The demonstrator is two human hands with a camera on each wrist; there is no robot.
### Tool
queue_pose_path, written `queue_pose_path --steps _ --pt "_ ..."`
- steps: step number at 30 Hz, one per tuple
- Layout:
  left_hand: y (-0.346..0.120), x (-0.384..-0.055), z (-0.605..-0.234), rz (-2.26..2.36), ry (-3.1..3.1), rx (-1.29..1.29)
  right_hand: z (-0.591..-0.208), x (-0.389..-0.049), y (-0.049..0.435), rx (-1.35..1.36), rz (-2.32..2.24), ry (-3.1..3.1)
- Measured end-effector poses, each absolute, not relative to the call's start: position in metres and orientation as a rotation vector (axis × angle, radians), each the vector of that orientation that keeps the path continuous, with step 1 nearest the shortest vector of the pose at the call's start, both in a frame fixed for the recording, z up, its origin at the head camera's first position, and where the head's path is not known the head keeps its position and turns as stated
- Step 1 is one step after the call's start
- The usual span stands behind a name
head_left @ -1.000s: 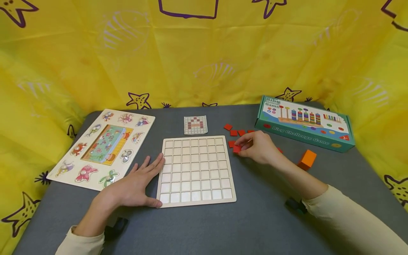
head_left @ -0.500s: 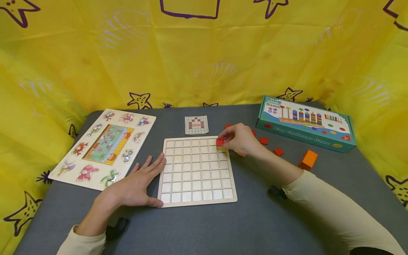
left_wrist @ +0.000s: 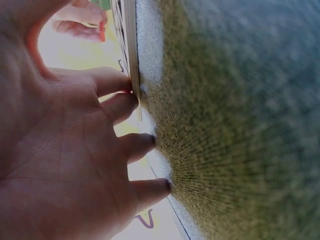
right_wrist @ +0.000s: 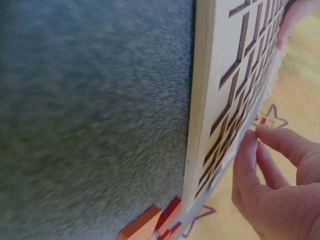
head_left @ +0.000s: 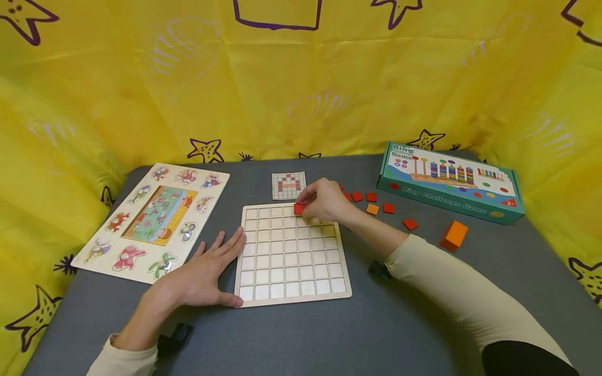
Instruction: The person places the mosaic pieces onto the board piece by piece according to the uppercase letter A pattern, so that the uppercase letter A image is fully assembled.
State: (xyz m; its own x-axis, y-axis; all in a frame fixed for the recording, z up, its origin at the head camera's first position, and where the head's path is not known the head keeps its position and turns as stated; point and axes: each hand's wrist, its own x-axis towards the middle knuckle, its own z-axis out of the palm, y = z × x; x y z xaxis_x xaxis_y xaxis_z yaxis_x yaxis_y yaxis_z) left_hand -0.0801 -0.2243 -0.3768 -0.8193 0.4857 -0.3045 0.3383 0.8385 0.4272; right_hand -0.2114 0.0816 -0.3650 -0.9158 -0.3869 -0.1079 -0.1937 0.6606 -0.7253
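My right hand (head_left: 325, 201) pinches a small red square tile (head_left: 299, 209) between thumb and fingers, over the top row of the wooden grid board (head_left: 292, 301). In the right wrist view only a sliver of the red tile (right_wrist: 263, 121) shows past the fingertips. Along the board's left edge lies my left hand (head_left: 202, 277), fingers spread, thumb at the lower left corner. The left wrist view shows the fingertips of that hand (left_wrist: 75, 145) resting against the board's side and the grey table. A paper pattern card (head_left: 288, 186) lies just behind the board.
Several red tiles (head_left: 388, 208) and an orange tile (head_left: 372, 209) lie right of the board. Farther right are an orange block (head_left: 454, 235) and a green ring game box (head_left: 451, 200). A sea-animal puzzle board (head_left: 108, 263) lies at left. Yellow cloth (head_left: 263, 94) hangs behind.
My right hand has picked up the red tile from right of the board and carried it left over the top row. The left hand has stayed at the board's edge.
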Motion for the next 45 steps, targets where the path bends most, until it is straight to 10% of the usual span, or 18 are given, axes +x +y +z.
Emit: queue_pose_path --steps 45 --pt "-0.225 -0.081 -0.376 0.522 2.596 0.609 -0.374 -0.227 0.054 -0.422 -1.007 2.611"
